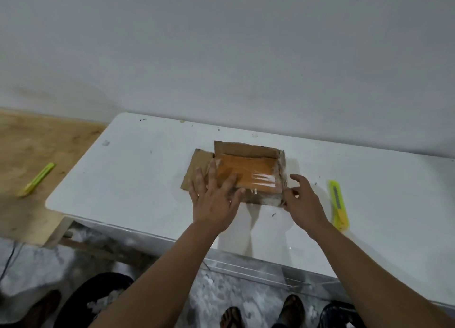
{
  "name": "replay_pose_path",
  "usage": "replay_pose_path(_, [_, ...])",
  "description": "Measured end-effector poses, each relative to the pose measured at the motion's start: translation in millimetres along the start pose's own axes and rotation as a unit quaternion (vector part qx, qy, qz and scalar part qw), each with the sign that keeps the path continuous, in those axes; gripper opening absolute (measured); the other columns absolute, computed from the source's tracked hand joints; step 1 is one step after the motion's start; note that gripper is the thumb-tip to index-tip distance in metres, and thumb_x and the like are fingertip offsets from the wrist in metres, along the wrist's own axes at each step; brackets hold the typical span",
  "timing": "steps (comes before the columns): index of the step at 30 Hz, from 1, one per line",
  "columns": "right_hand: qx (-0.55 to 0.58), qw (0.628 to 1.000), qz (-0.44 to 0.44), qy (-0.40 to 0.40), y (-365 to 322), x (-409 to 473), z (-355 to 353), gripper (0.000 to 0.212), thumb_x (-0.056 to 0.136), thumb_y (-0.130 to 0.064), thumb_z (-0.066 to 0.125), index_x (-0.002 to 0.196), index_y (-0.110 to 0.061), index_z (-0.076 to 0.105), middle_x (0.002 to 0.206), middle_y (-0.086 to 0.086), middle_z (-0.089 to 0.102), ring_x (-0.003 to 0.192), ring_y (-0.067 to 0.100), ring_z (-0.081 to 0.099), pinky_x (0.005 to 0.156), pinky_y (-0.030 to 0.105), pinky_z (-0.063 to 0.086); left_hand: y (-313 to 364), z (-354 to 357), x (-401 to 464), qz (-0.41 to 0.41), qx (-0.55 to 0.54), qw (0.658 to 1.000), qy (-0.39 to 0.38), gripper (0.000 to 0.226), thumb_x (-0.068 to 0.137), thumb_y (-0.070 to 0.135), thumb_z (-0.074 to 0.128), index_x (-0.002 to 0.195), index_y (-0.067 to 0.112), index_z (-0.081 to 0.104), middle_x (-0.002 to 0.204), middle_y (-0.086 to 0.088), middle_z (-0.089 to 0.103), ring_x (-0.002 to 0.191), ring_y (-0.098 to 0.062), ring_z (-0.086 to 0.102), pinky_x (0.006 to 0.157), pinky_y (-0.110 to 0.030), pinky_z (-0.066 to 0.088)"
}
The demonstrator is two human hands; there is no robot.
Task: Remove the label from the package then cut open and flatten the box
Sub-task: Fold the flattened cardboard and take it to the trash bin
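A small brown cardboard box (248, 155) lies on the white table (138, 170), its top covered in orange tape with a glossy strip. One flap spreads flat to the left and another stands up at the back. My left hand (214, 199) rests flat with spread fingers on the box's near left part. At the box's near right corner, my right hand (304, 202) pinches something thin between fingertips; what it is stays unclear. A yellow-green utility knife (338, 204) lies on the table just right of my right hand.
A second yellow-green utility knife (37, 178) lies on a wooden board (29, 204) to the left of the table. A white wall runs behind. Below the table's front edge are sandalled feet (291, 308) and a dark bag on a speckled floor.
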State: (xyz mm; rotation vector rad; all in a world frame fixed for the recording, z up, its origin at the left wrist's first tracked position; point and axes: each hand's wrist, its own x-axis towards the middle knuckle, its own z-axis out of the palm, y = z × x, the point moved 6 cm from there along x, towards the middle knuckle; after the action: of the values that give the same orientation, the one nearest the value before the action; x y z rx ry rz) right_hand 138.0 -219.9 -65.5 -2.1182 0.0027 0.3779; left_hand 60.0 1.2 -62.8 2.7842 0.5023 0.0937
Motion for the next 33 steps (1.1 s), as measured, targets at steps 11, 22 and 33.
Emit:
replay_pose_path(11, [0.208, 0.971, 0.117, -0.020, 3, -63, 17, 0.059, 0.088, -0.021, 0.066, 0.125, -0.040, 0.024, 0.096, 0.011, 0.068, 0.083, 0.026, 0.072, 0.081, 0.042, 0.060, 29, 12, 18, -0.108, -0.248, 0.956, -0.113, 0.109, 0.083, 0.076, 0.052, 0.159, 0.028, -0.011, 0.165, -0.012, 0.019, 0.147, -0.039, 0.024, 0.117, -0.056, 0.028])
replay_pose_path(22, [0.083, 0.993, 0.079, 0.022, -11, -13, -30, 0.044, 0.090, -0.036, 0.061, 0.132, -0.028, 0.049, 0.113, -0.007, 0.064, 0.097, 0.010, 0.060, 0.075, 0.029, 0.045, 34, -4, 14, -0.106, -0.434, 0.892, -0.065, 0.059, 0.096, 0.022, 0.061, 0.142, 0.043, 0.029, 0.095, 0.027, 0.054, 0.082, 0.003, 0.058, 0.074, -0.021, 0.044])
replay_pose_path(33, [0.093, 0.988, 0.103, -0.072, 2, -69, -21, 0.027, 0.089, -0.043, 0.061, 0.114, -0.031, 0.058, 0.097, -0.001, 0.071, 0.086, 0.016, 0.068, 0.084, 0.036, 0.051, 29, -44, 44, -0.002, -0.439, 0.873, -0.211, 0.036, 0.094, 0.018, 0.063, 0.122, 0.041, 0.067, 0.113, 0.015, 0.074, 0.104, -0.008, 0.071, 0.091, -0.039, 0.055])
